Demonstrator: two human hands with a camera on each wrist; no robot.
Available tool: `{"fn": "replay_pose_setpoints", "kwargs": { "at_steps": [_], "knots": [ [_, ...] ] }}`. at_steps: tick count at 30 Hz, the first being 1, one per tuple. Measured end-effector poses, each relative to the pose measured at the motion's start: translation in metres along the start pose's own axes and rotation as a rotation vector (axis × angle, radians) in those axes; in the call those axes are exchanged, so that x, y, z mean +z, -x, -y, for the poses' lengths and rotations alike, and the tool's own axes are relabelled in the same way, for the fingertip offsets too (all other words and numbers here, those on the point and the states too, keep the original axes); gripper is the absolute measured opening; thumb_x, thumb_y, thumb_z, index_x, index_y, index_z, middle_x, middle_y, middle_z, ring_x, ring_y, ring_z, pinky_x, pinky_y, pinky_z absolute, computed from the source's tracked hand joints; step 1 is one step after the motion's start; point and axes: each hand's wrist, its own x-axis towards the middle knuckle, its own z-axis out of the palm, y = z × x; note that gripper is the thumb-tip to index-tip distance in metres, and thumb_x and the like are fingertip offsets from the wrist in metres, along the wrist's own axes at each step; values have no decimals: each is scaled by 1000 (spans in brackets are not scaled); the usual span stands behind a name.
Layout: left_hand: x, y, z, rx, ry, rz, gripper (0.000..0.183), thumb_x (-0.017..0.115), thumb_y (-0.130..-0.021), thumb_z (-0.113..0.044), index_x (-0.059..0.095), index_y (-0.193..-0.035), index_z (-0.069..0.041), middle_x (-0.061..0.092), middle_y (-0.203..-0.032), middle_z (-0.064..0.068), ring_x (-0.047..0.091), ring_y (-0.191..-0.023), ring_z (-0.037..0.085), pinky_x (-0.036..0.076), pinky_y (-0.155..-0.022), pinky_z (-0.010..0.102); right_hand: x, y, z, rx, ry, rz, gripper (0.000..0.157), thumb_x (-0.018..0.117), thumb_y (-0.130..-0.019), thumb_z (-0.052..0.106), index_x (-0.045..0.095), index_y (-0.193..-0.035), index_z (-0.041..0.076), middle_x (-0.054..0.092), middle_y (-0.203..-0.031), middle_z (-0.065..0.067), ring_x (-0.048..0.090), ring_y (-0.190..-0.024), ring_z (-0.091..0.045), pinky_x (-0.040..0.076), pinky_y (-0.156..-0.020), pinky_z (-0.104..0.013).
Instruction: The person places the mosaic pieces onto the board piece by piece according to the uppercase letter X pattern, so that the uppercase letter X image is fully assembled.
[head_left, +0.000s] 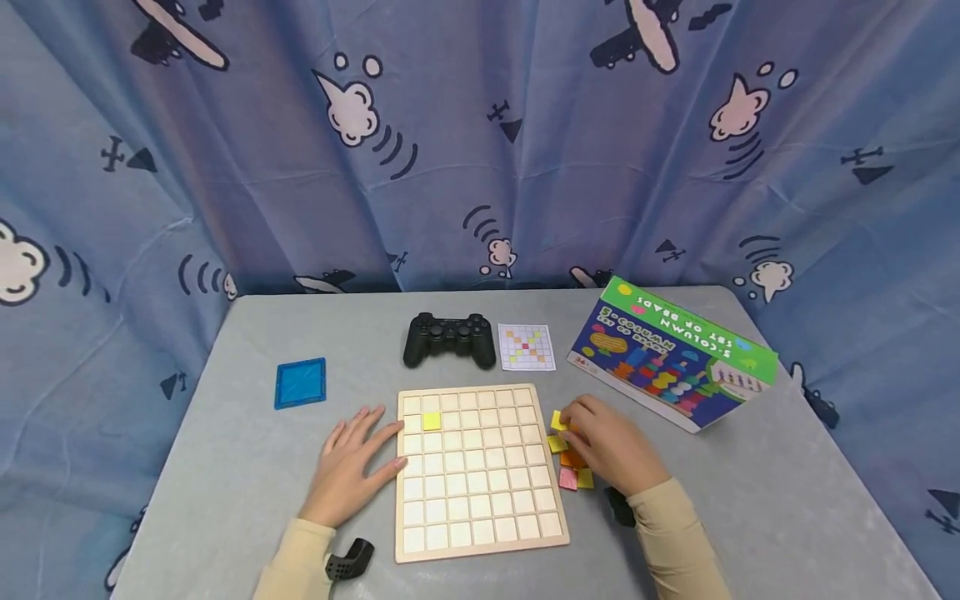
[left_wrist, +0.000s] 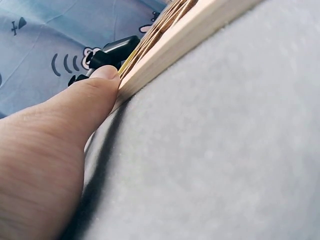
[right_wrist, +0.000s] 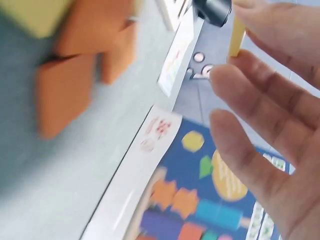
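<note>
A pale wooden grid board (head_left: pixel 478 482) lies flat on the table, with one yellow tile (head_left: pixel 432 421) in a cell near its upper left corner. My left hand (head_left: pixel 351 468) rests at the board's left side, fingers spread; in the left wrist view the thumb (left_wrist: pixel 95 92) touches the wooden edge. To the right of the board, my right hand (head_left: pixel 618 446) pinches a yellow square tile (right_wrist: pixel 237 36) between thumb and finger, seen edge-on in the right wrist view. Below it sits a small pile of orange tiles (right_wrist: pixel 67 95), yellow tiles (head_left: pixel 557 444) and a pink tile (head_left: pixel 568 477), partly hidden by the hand.
Behind the board are a black game controller (head_left: pixel 450 340) and a card with a coloured grid (head_left: pixel 527 347). A blue square tray (head_left: pixel 301 383) lies at the left. A colourful toy box (head_left: pixel 667 354) stands at the right, beyond my right hand. A patterned curtain (head_left: pixel 450 167) hangs behind the table.
</note>
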Motion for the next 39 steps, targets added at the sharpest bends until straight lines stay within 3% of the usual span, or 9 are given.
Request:
{"fn": "replay_pose_setpoints", "kwargs": {
  "at_steps": [4,15,30,39],
  "knots": [
    [0,0,0,3,-2,1,57,59,-88,-57,54,-137,-30,37,-152,5,25,-144,27,11,-117,52,4,-18,4,-1,20,45,21,78,-80,17,66,-97,15,63,-96,2,60,-80,-12,57,-74,-31],
    [-1,1,-2,-11,7,10,57,59,-88,-57,54,-137,-29,37,-152,4,25,-144,27,11,-117,51,27,-53,15,-123,-30,113,19,77,-82,17,68,-98,15,64,-97,2,62,-80,-11,55,-72,-29],
    [0,0,1,0,11,3,56,59,-88,-57,54,-137,-30,37,-153,3,25,-144,26,11,-117,51,43,-60,16,-78,-52,195,18,75,-83,15,67,-100,14,65,-96,2,61,-82,-11,55,-73,-31],
    [0,0,1,2,9,-2,56,59,-87,-58,54,-136,-30,37,-152,3,26,-144,26,12,-117,50,47,-59,15,-103,-51,171,19,76,-82,13,68,-100,13,65,-95,3,61,-83,-12,55,-74,-32]
  ]
}}
